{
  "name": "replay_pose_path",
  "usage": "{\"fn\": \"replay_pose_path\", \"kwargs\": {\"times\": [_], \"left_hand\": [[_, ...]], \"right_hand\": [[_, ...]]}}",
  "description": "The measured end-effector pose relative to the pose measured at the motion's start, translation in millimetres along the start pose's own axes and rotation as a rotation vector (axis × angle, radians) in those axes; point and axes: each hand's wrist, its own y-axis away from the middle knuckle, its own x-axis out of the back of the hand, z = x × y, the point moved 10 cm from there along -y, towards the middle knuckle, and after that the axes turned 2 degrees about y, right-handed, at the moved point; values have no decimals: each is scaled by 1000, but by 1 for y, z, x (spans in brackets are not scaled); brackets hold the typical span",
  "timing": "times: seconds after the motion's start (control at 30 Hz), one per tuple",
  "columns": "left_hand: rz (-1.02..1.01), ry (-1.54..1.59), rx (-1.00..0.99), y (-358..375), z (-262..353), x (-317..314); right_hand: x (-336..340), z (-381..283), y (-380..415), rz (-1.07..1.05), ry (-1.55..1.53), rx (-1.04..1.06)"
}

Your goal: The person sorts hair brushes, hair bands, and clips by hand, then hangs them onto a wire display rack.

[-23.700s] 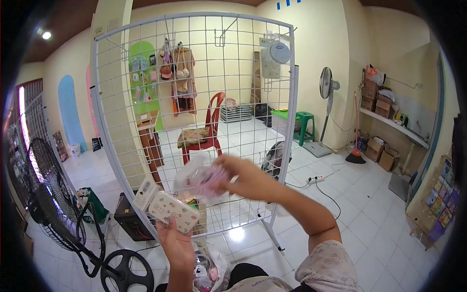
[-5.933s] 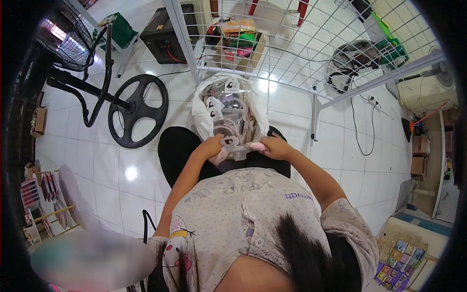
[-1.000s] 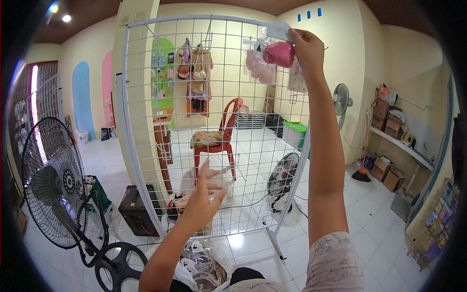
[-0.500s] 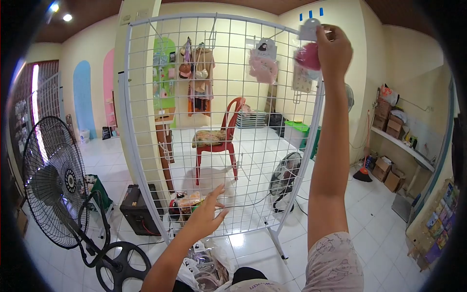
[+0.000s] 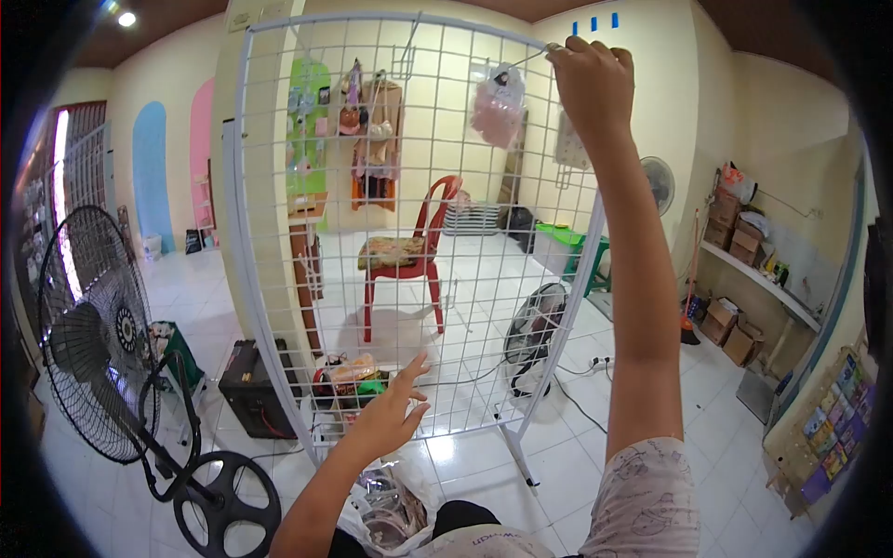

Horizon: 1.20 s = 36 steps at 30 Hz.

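My right hand (image 5: 595,79) is raised to the upper right corner of a white wire grid rack (image 5: 244,177). Its fingers are pinched at the outer end of a wire hook (image 5: 532,59). Farther in on that hook hangs a clear packet with pink contents (image 5: 498,116) and a white card top. Another clear packet (image 5: 569,141) hangs to the right, partly covered by my wrist. My left hand (image 5: 389,418) is open in front of the lower grid, fingers spread, holding nothing. Below it is an open plastic bag (image 5: 395,516) of packaged items.
A black standing fan (image 5: 93,335) and a black speaker box (image 5: 260,386) stand left of the rack. Behind the grid are a red chair (image 5: 430,251), another fan (image 5: 535,335) and a cable on the floor. Boxes (image 5: 730,219) sit on a shelf at right.
My right hand has moved left and slightly down to the hook's end. The magenta packet it held is out of sight. My left hand stays nearly in place. The view has shifted slightly.
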Motion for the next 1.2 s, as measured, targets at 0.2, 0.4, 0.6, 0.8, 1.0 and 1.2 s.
{"fn": "replay_pose_path", "kwargs": {"times": [0.2, 0.4, 0.6, 0.8, 1.0, 1.2], "left_hand": [[-25, -10, 15, 10, -8, -5], [0, -1, -30, 21, -21, -18], [128, -272, 104, 81, -169, -21], [225, -22, 619, 224, -275, -28], [-350, -744, 591, 307, -274, -158], [-247, -1001, 671, 334, -255, -135]], "right_hand": [[-6, -15, -10, -253, 114, 155], [-22, -32, -1, -68, -26, 99], [39, -73, 38, -48, -441, 15], [157, -185, 212, -405, -1215, -47], [256, -476, 563, -1501, -1923, -310], [288, -508, 616, -1734, -1406, -103]]}}
